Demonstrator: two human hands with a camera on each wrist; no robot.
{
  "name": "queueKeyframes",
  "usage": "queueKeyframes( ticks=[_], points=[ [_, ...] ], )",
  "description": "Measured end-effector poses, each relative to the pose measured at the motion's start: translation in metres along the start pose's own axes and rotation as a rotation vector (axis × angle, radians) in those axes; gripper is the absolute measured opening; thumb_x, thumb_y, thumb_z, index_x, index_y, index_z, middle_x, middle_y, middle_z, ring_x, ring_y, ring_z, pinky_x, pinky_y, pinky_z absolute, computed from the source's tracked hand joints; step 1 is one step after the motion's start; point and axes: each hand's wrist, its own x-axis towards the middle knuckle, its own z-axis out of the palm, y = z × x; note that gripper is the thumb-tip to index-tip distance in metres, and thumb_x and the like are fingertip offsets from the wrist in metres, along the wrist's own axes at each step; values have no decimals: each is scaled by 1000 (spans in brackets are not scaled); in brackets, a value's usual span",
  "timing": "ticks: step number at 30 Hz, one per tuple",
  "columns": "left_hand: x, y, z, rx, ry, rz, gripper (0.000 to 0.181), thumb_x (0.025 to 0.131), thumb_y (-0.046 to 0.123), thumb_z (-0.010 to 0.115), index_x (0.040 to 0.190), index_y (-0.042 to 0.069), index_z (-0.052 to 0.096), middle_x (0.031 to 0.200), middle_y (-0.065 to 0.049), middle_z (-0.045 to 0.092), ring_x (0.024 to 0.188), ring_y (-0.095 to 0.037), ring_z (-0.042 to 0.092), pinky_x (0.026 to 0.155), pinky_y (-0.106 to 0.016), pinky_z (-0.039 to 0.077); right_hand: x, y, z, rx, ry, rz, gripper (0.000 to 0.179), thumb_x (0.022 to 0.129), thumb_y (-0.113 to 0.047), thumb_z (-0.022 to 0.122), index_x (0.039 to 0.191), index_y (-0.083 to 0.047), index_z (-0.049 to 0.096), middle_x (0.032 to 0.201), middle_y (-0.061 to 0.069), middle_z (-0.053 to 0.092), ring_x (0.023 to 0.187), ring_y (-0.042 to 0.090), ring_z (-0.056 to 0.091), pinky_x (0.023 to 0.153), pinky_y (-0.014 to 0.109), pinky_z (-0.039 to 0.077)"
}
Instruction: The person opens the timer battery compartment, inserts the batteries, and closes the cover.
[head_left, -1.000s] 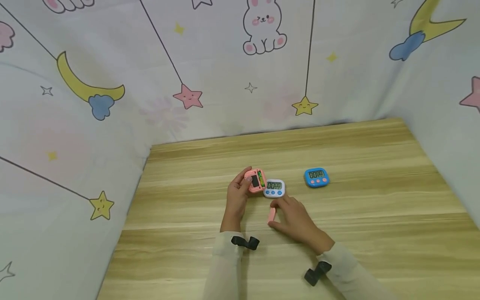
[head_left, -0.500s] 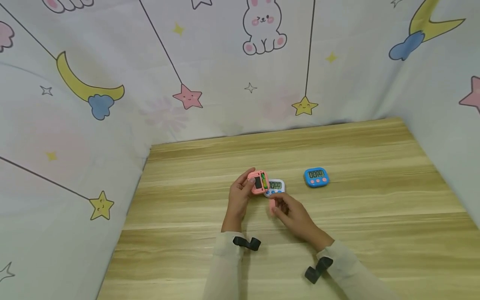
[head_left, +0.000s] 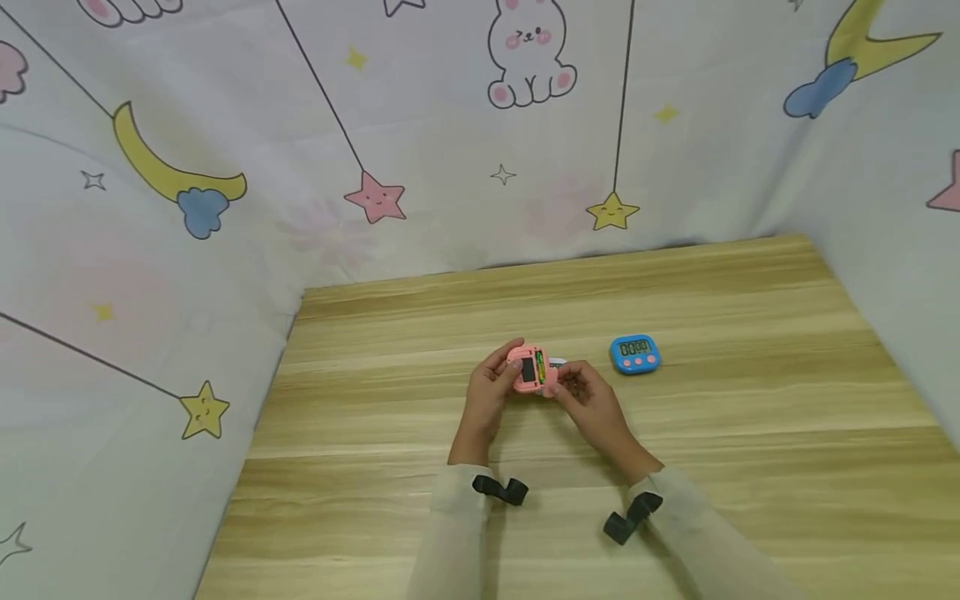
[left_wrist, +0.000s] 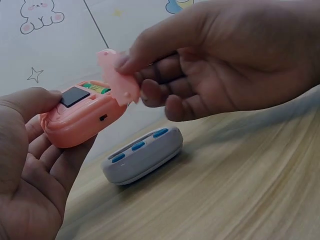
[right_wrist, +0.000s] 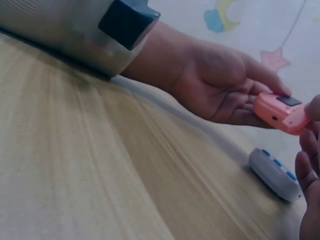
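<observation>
My left hand (head_left: 486,398) grips a pink digital timer (left_wrist: 82,120) with its back turned up, the thumb on a black square on it. A green and yellow battery (left_wrist: 96,88) sits in its uncovered slot. Between thumb and fingers, my right hand (head_left: 592,404) pinches the pink battery cover (left_wrist: 118,80), held at the timer's edge beside the slot. Below the two hands, a white timer (left_wrist: 142,154) with blue buttons lies on the table, mostly hidden in the head view.
A blue timer (head_left: 635,354) with pink buttons lies to the right of the hands on the wood-grain table (head_left: 735,400). A white cloth (head_left: 450,133) with cartoon prints hangs behind and at both sides. Black camera bands (head_left: 501,490) sit on both wrists.
My right hand has lifted the battery cover from near the table up to the pink timer. My left hand has shifted slightly right with the timer, now over the white one.
</observation>
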Motion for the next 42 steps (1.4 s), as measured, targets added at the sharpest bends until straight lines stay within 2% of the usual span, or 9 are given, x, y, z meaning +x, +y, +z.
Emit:
queueKeyframes(
  ticks=[4,11,21,24,28,31,35,38,42],
  points=[
    [0,0,1,16,10,-10,43,95,24,65,135,11,58,121,-14,65,105,-19,64,79,-26,53,7,2,3,-11,17,-17,17,96,-5,60,110,3,55,105,12,59,93,17,57,79,25,49],
    [0,2,3,10,-15,-4,43,96,22,63,136,8,56,124,-13,64,111,-22,62,82,-27,53,17,3,5,-44,69,-66,21,95,-4,62,112,6,56,95,12,59,83,19,55,71,25,47],
    [1,3,5,33,-22,-9,42,97,18,62,136,6,56,120,-13,66,103,-15,63,78,-23,53,20,1,8,-91,96,-107,26,92,1,63,117,6,57,88,11,56,74,19,52,63,24,44],
    [0,2,4,32,-29,-9,42,97,18,61,136,6,55,122,-14,65,107,-16,63,80,-24,53,20,1,8,-118,99,-120,27,91,3,64,116,5,57,84,10,55,70,17,50,60,23,42],
    [0,1,3,30,-35,-6,40,98,17,61,136,7,56,120,-14,65,101,-14,64,78,-23,53,19,2,9,-175,101,-140,28,90,3,65,117,3,58,76,6,54,62,14,46,55,22,39],
    [-1,0,3,29,-38,-2,39,97,16,61,136,7,57,119,-14,66,97,-12,63,76,-23,53,20,16,10,-213,101,-141,30,91,1,65,120,-1,58,72,2,53,59,12,44,52,22,36],
    [-1,1,3,16,-61,7,40,98,16,59,137,7,55,121,-15,65,102,-16,64,78,-25,54,22,37,8,-223,108,-151,33,91,-6,67,124,-9,60,71,-2,55,58,11,43,51,23,35],
    [-2,3,4,-1,-87,10,40,99,15,58,138,6,54,123,-16,64,107,-19,63,81,-27,54,21,39,7,-221,114,-196,34,91,-8,68,124,-12,61,72,-5,56,58,10,44,51,22,36],
    [-2,5,4,-22,-116,14,41,100,14,56,139,3,51,126,-17,62,110,-19,62,83,-28,53,20,39,8,-255,136,-299,37,89,-5,70,125,-10,63,72,-4,57,59,8,45,51,20,36]
  ],
)
